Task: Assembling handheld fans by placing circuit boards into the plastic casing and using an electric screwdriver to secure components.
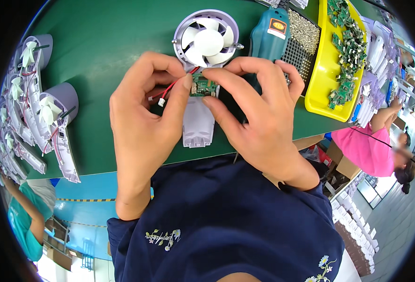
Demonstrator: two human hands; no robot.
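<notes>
A small green circuit board (206,87) lies on the lilac handle half (198,126) of a handheld fan, just below the round head with its white blades (209,42). My left hand (144,105) is closed, thumb and forefinger together at the board's left edge. Red wires (170,87) run past these fingertips to a small white plug (162,102) that hangs loose beside the palm. My right hand (259,101) grips the board's right side, forefinger at the upper edge and thumb at the lower corner. The fingers partly cover the board's edges.
A teal electric screwdriver (269,35) lies beside a black perforated tray of small screws (303,30). Right of it stands a yellow bin (318,80) with several circuit boards. Several fan halves (59,105) line the green table's left side. Other people sit at both sides.
</notes>
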